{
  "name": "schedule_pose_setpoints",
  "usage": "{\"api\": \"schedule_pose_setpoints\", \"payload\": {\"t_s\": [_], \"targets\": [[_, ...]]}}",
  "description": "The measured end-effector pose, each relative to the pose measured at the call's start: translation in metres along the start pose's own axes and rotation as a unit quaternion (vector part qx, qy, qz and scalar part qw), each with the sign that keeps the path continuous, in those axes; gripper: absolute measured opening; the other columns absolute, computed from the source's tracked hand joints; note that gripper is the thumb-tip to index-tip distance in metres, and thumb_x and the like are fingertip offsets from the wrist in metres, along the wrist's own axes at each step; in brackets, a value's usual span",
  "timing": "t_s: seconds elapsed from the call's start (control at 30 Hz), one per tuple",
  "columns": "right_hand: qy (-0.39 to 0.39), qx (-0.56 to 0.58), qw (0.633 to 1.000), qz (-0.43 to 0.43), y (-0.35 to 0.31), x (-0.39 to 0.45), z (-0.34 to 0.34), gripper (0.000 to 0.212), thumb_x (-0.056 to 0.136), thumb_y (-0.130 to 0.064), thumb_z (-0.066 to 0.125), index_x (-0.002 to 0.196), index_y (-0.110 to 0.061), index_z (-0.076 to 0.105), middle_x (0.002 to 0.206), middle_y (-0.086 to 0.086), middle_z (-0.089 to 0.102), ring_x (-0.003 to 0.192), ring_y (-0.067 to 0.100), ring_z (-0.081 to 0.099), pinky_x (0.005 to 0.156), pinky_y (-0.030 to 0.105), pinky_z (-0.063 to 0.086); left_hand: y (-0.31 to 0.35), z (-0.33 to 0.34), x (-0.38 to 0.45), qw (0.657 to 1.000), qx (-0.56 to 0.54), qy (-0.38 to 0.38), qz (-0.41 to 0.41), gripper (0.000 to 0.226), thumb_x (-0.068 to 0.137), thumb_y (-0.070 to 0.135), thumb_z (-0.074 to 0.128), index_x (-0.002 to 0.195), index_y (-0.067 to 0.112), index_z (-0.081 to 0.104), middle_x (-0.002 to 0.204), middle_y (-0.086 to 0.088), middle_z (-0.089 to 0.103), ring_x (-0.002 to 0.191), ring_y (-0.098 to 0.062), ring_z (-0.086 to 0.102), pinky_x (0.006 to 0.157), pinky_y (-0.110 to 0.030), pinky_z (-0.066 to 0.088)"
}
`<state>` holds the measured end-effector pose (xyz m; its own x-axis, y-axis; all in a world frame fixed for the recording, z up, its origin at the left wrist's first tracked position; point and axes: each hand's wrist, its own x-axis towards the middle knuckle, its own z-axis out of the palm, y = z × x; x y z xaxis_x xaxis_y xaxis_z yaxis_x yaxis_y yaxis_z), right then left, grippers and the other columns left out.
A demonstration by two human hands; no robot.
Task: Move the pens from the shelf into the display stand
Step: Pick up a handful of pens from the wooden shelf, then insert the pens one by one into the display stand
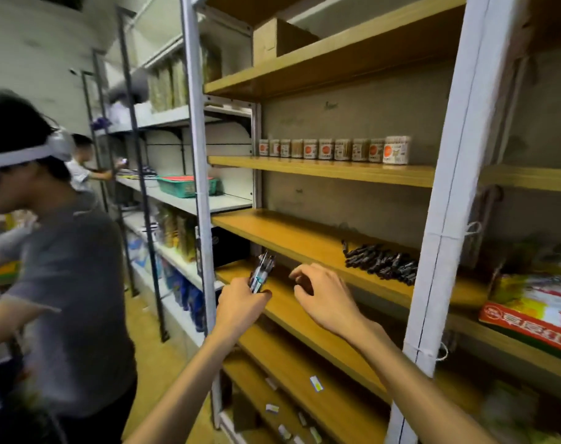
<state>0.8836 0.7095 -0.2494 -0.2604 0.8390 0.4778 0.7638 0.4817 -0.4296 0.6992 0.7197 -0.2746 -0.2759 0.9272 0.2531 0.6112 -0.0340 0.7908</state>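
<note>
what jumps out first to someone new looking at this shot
Two bare arms reach at the wooden shelves: the left hand grips a bundle of dark pens, the right hand hangs open. A heap of black pens lies on the shelf right of them, below a row of small orange-labelled jars.

left hand [240, 304] clenched, right hand [324, 294] loosely curled, empty
</note>
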Motion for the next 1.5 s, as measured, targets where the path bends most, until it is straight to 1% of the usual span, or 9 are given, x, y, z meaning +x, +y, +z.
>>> {"api": "schedule_pose_setpoints", "payload": {"t_s": [0.17,0.37,0.47,0.67,0.83,1.0,1.27,1.4,1.5], "targets": [[-0.031,0.047,0.997,-0.053,-0.074,-0.020,0.023,0.021,0.097,-0.026,0.058,0.117,-0.030,0.065,0.114,-0.008,0.063,0.108,0.013,0.060,0.094,0.038,0.052,-0.034,-0.074,-0.051,0.998,0.034,0.051,-0.018,0.022,0.067,0.032,0.068,0.068,0.010,0.064,0.053,-0.003,0.064,0.054,-0.021,0.064,0.046,-0.036,0.046],[-0.080,0.105,0.983,-0.130,-0.173,-0.037,0.063,0.019,0.095,-0.023,0.060,0.112,-0.028,0.066,0.111,-0.007,0.066,0.104,0.015,0.061,0.091,0.035,0.052,-0.069,-0.172,-0.121,0.986,0.054,0.151,-0.049,0.015,0.058,0.039,0.059,0.058,0.024,0.058,0.042,0.008,0.053,0.045,-0.008,0.054,0.037,-0.022,0.029],[-0.104,0.131,0.970,-0.178,-0.232,-0.049,0.081,0.018,0.094,-0.022,0.060,0.110,-0.025,0.067,0.107,-0.004,0.067,0.101,0.018,0.063,0.091,0.036,0.051,-0.088,-0.227,-0.160,0.977,0.071,0.190,-0.061,0.022,0.062,0.035,0.062,0.057,0.015,0.055,0.045,0.006,0.054,0.053,-0.014,0.058,0.045,-0.033,0.037],[-0.128,0.187,0.940,-0.254,-0.369,-0.097,0.116,0.016,0.093,-0.023,0.064,0.107,-0.025,0.070,0.102,-0.006,0.069,0.097,0.014,0.065,0.089,0.036,0.052,-0.134,-0.349,-0.249,0.952,0.103,0.266,-0.111,0.025,0.075,0.034,0.067,0.058,0.018,0.058,0.059,0.000,0.064,0.066,-0.029,0.066,0.057,-0.038,0.050],[-0.145,0.225,0.919,-0.289,-0.478,-0.147,0.144,0.014,0.091,-0.021,0.066,0.105,-0.024,0.069,0.100,-0.007,0.067,0.092,0.011,0.065,0.087,0.032,0.052,-0.170,-0.444,-0.333,0.926,0.149,0.310,-0.153,0.023,0.061,0.038,0.059,0.057,0.016,0.052,0.057,0.000,0.058,0.067,-0.029,0.061,0.053,-0.033,0.038],[-0.155,0.234,0.905,-0.321,-0.570,-0.191,0.162,0.017,0.090,-0.022,0.066,0.105,-0.028,0.068,0.099,-0.010,0.066,0.095,0.012,0.065,0.088,0.039,0.053,-0.198,-0.532,-0.394,0.911,0.149,0.338,-0.183,0.027,0.059,0.045,0.061,0.058,0.018,0.056,0.056,0.003,0.056,0.072,-0.030,0.063,0.057,-0.033,0.041],[-0.165,0.270,0.892,-0.322,-0.669,-0.216,0.177,0.015,0.088,-0.028,0.070,0.103,-0.031,0.069,0.094,-0.014,0.069,0.090,0.011,0.066,0.085,0.037,0.055,-0.233,-0.634,-0.435,0.889,0.173,0.365,-0.218,0.030,0.077,0.034,0.077,0.062,0.022,0.055,0.077,-0.005,0.068,0.083,-0.030,0.065,0.067,-0.034,0.049],[-0.175,0.286,0.883,-0.329,-0.713,-0.215,0.192,0.013,0.090,-0.027,0.070,0.103,-0.029,0.071,0.092,-0.014,0.070,0.084,0.004,0.066,0.081,0.030,0.056,-0.254,-0.671,-0.441,0.888,0.162,0.365,-0.226,0.025,0.077,0.033,0.078,0.067,0.020,0.058,0.076,-0.003,0.067,0.079,-0.025,0.064,0.062,-0.030,0.043],[-0.214,0.360,0.857,-0.301,-0.748,-0.208,0.204,0.011,0.091,-0.026,0.072,0.102,-0.025,0.074,0.093,-0.009,0.073,0.083,0.004,0.067,0.074,0.015,0.053,-0.266,-0.701,-0.436,0.891,0.173,0.365,-0.207,0.027,0.077,0.032,0.078,0.065,0.020,0.058,0.071,-0.001,0.066,0.078,-0.025,0.063,0.055,-0.029,0.041]]}}
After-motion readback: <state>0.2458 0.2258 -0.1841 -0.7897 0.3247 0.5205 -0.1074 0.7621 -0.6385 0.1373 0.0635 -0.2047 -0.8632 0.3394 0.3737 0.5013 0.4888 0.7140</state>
